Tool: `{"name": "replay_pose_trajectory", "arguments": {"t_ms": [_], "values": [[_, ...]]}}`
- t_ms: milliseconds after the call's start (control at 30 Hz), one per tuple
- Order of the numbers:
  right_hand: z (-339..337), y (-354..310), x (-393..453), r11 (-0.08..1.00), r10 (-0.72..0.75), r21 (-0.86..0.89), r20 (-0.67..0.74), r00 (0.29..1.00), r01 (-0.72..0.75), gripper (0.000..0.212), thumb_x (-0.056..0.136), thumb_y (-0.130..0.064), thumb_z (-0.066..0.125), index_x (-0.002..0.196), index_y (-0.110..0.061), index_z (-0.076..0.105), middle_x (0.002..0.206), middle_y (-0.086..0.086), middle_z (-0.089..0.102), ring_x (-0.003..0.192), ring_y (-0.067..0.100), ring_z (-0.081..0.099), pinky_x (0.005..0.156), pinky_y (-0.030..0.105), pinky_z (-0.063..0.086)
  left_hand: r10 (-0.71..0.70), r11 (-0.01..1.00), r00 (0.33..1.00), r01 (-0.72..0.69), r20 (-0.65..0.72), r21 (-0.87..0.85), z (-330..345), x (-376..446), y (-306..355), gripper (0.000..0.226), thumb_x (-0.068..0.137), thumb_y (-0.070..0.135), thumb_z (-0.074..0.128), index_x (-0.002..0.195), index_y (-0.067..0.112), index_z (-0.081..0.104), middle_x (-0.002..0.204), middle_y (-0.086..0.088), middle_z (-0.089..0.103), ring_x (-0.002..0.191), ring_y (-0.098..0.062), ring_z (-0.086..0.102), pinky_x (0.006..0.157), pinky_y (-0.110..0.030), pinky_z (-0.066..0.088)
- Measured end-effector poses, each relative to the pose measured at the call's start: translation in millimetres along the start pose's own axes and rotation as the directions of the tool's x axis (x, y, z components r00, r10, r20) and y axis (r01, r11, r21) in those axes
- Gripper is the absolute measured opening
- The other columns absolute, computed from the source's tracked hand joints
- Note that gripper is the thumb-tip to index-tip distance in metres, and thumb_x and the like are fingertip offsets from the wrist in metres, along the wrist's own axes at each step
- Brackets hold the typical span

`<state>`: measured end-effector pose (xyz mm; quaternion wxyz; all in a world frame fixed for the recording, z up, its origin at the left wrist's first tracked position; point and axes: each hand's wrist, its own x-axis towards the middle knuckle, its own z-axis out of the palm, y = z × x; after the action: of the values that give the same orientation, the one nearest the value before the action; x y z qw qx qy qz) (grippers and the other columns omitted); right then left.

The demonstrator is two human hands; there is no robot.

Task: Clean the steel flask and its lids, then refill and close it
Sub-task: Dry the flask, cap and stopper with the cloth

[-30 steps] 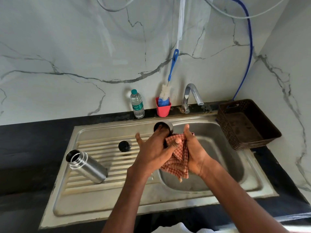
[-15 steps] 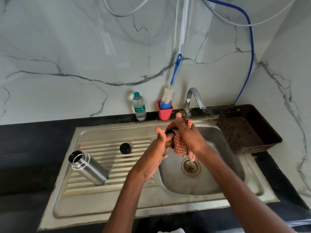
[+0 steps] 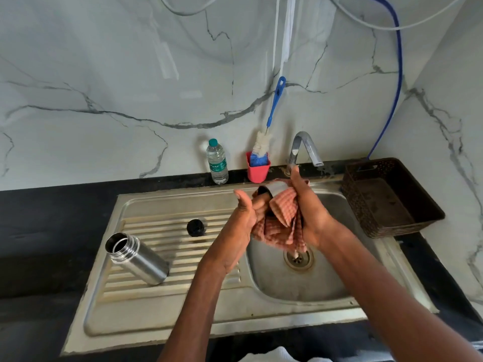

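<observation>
**A:** What are you holding there, and what is it made of?

**B:** Your left hand (image 3: 244,218) and right hand (image 3: 308,212) meet over the basin of the steel sink (image 3: 287,307). Between them is a soft red-and-white checked cloth (image 3: 283,223), bunched and hanging in folds, wrapped round a round steel cup lid (image 3: 274,189) with a dark open mouth. Your right hand's fingers curl round the cloth and lid; your left grips the cloth's lower folds with the thumb standing up.

**A:** And the flask itself?

**B:** The steel flask (image 3: 138,258), a brushed cylinder with a threaded neck, stands open and uncapped on the ribbed draining board, well to the left of your hands. A small round black inner lid (image 3: 195,227) sits on the ribs between the flask and your left hand.

**A:** What changed from half a second ago?

**B:** The cloth then covered most of the lid under your right hand; now the lid's rim and mouth show, and more cloth hangs down toward the drain (image 3: 298,258).

**A:** Containers?

**B:** A red cup (image 3: 257,171) by the wall holds a blue-handled bottle brush (image 3: 264,142) with white bristles. A clear plastic water bottle (image 3: 217,163) stands beside it. A dark woven basket (image 3: 392,199) sits at the sink's right.
</observation>
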<state>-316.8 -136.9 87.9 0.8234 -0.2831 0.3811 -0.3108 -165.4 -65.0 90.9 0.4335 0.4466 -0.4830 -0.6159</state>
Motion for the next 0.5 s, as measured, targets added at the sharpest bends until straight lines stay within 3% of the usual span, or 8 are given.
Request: {"name": "replay_pose_trajectory", "arguments": {"t_ms": [67,100,200,267,333,400,433,500], "values": [[-1,8,0,0.956,0.027,0.289,0.055,0.998,-0.042,0.092,0.096,-0.079,0.036,0.139,-0.001,0.062,0.138,0.03,0.061,0.121,0.043,0.064,0.11,0.057,0.046,0.027,0.968,0.999,-0.018,-0.035,0.251,0,15,1,0.093,0.078,0.097,0.015,0.132,0.04,0.064,0.13,0.01,0.074,0.124,-0.006,0.066,0.115,-0.033,0.048],[-1,15,1,0.935,0.028,0.351,0.053,0.998,-0.045,0.089,0.097,-0.077,0.036,0.144,-0.004,0.058,0.142,0.029,0.058,0.126,0.043,0.062,0.112,0.057,0.044,0.046,0.899,0.998,-0.02,-0.049,0.438,0,22,-1,0.091,0.08,0.098,0.008,0.124,0.041,0.064,0.12,0.01,0.076,0.116,-0.004,0.069,0.123,-0.046,0.037],[2,31,0,0.929,0.027,0.37,0.009,1.0,-0.028,0.077,0.101,-0.067,0.043,0.148,-0.007,0.053,0.147,0.026,0.055,0.137,0.041,0.054,0.121,0.055,0.033,0.087,0.63,0.992,0.02,-0.096,0.776,1,32,-12,0.086,0.083,0.095,0.001,0.129,0.048,0.056,0.128,0.021,0.069,0.12,-0.005,0.065,0.125,-0.059,-0.01],[1,40,-5,0.951,0.04,0.309,-0.028,0.999,-0.03,0.061,0.106,-0.053,0.046,0.142,-0.005,0.06,0.144,0.026,0.058,0.134,0.04,0.056,0.121,0.055,0.034,0.071,0.597,0.991,0.048,-0.112,0.801,-4,34,-18,0.088,0.084,0.094,0.0,0.129,0.046,0.058,0.122,0.019,0.07,0.123,-0.013,0.065,0.124,-0.062,-0.011],[-8,47,-11,0.962,0.024,0.275,-0.072,0.997,-0.004,0.044,0.107,-0.035,0.051,0.131,-0.002,0.067,0.137,0.029,0.061,0.125,0.04,0.063,0.115,0.057,0.042,0.035,0.681,0.986,0.098,-0.166,0.725,-8,34,-19,0.088,0.088,0.088,0.0,0.122,0.038,0.064,0.107,0.01,0.074,0.112,-0.017,0.067,0.125,-0.06,0.012],[-22,52,-17,0.98,-0.059,0.177,-0.197,0.979,0.095,0.035,0.104,-0.022,0.055,0.125,0.002,0.068,0.128,0.031,0.066,0.109,0.04,0.069,0.104,0.059,0.051,-0.053,0.851,0.966,0.177,-0.254,0.494,-13,31,-21,0.109,0.078,0.095,0.003,0.138,0.027,0.064,0.119,-0.006,0.074,0.106,-0.016,0.065,0.112,-0.042,0.036],[-27,53,-19,0.982,-0.131,0.091,-0.292,0.948,0.163,0.03,0.103,-0.017,0.056,0.124,0.001,0.068,0.121,0.029,0.069,0.102,0.037,0.072,0.098,0.059,0.055,-0.118,0.935,0.96,0.193,-0.252,0.298,-16,27,-24,0.123,0.069,0.102,0.005,0.149,0.024,0.057,0.135,-0.006,0.069,0.119,-0.017,0.062,0.114,-0.038,0.032],[-31,55,-19,0.934,-0.345,-0.244,-0.416,0.841,0.262,0.024,0.101,-0.008,0.056,0.121,-0.009,0.069,0.108,0.02,0.075,0.089,0.025,0.073,0.087,0.047,0.061,-0.193,0.98,0.974,0.185,-0.119,-0.077,-15,20,-32,0.129,0.069,0.104,0.008,0.16,0.02,0.043,0.156,-0.002,0.055,0.146,-0.019,0.048,0.129,-0.047,0.011]]}}
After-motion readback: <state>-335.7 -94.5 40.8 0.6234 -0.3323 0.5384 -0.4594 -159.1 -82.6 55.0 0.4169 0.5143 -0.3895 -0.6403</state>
